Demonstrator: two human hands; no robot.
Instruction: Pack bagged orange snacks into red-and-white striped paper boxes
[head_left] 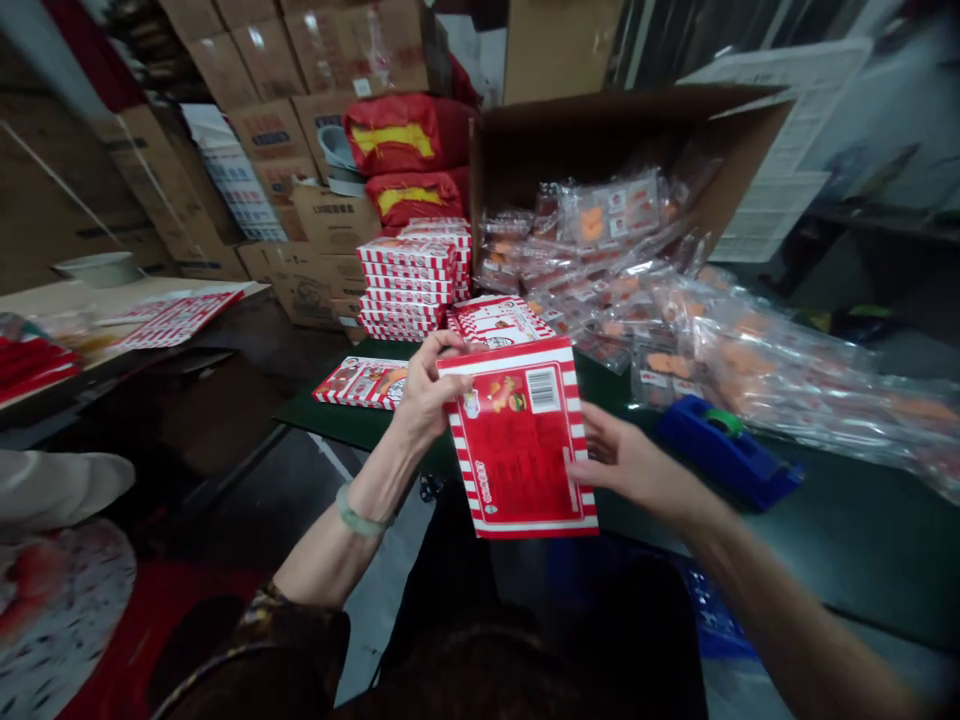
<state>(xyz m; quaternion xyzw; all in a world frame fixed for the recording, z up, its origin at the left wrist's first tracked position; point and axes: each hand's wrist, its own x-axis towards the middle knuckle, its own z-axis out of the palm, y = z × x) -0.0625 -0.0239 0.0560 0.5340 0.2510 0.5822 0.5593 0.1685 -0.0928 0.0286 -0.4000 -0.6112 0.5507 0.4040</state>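
Between my hands is a flat red box (517,450) with red-and-white striped edges, its printed back and barcode facing me. At its upper left corner my left hand (429,388) grips it, thumb on the near face. My right hand (619,455) holds the right edge, thumb in front and fingers behind. Just beyond lies another striped box (499,318), partly covered by the held one. A further striped box (360,382) rests flat left of my left hand. Stacked striped boxes (409,285) stand behind them on the dark green table (840,540).
Many clear plastic packets (600,270) with orange pieces spill from a large open carton (637,130). A blue tape dispenser (724,450) sits right of my right hand. Red bundles (409,135) and cardboard boxes (330,225) rise behind. Another table (255,290) is at left.
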